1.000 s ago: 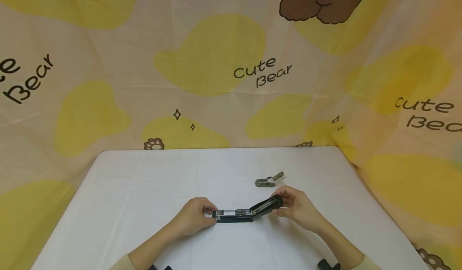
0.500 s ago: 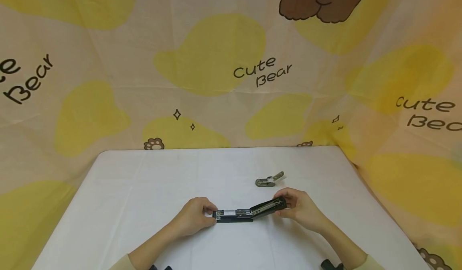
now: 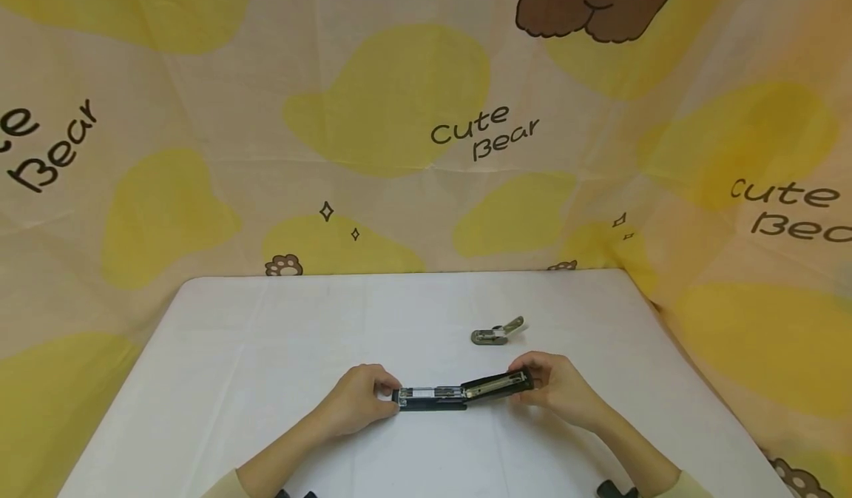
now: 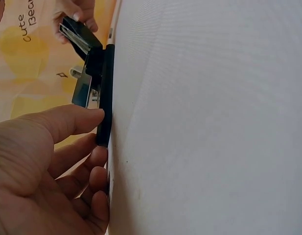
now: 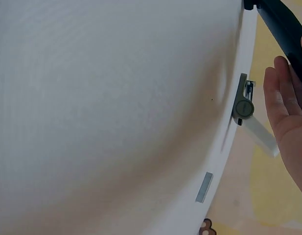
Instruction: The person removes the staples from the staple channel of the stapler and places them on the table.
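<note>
A black stapler point(image 3: 433, 398) lies on the white table, unfolded wide so its metal inside faces up. At the base's left end, my left hand point(image 3: 359, 402) pinches it between thumb and fingers; the left wrist view shows the thumb point(image 4: 77, 122) on the base. My right hand point(image 3: 559, 391) holds the far end of the top arm point(image 3: 498, 385), which slants up to the right from the hinge. In the right wrist view the fingers point(image 5: 283, 93) lie along that black arm point(image 5: 283, 29).
Behind the right hand stands a small olive-green stapler-like tool point(image 3: 489, 336) with its lever raised. A short grey strip point(image 5: 204, 187) lies near the table edge in the right wrist view. Patterned cloth point(image 3: 399, 113) hangs behind the table point(image 3: 279, 335).
My right hand has moved a little right and down, swinging the stapler's top arm lower and further open. The left hand and the base have stayed in place.
</note>
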`<action>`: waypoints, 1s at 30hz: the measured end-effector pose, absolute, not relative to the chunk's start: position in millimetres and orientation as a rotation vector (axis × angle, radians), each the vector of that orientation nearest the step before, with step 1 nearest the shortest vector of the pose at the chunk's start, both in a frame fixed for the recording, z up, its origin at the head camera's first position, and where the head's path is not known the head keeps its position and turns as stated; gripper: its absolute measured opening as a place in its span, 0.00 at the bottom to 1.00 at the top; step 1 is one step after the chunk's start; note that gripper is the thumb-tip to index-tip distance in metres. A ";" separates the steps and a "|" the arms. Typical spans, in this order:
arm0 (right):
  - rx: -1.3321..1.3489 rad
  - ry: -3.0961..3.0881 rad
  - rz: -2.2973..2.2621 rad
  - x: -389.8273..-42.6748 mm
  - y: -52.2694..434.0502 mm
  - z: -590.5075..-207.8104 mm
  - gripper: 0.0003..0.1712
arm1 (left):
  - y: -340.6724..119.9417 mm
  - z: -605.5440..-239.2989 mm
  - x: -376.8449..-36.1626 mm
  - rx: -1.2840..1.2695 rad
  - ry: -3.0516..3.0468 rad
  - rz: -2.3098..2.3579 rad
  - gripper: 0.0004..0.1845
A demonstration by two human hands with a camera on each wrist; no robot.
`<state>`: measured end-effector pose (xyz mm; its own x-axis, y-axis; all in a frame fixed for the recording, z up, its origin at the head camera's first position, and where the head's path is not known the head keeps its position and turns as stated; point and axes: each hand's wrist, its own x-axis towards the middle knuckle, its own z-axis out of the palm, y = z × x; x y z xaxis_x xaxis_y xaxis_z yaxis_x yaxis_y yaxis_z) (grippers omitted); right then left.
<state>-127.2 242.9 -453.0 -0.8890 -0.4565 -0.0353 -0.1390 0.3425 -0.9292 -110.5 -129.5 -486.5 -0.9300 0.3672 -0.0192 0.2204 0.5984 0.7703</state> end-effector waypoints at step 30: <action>-0.470 2.353 -1.475 -132.9 252.2 -469.6 0.23 | -128.9 -484.6 -108.9 0.477 2.630 1.253 0.14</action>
<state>-132.9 252.2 -469.6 -0.8936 -0.4384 -0.0963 -0.1043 0.4116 -0.9054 -108.9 -128.9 -484.6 -0.9302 0.3656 -0.0324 0.2053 0.5913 0.7799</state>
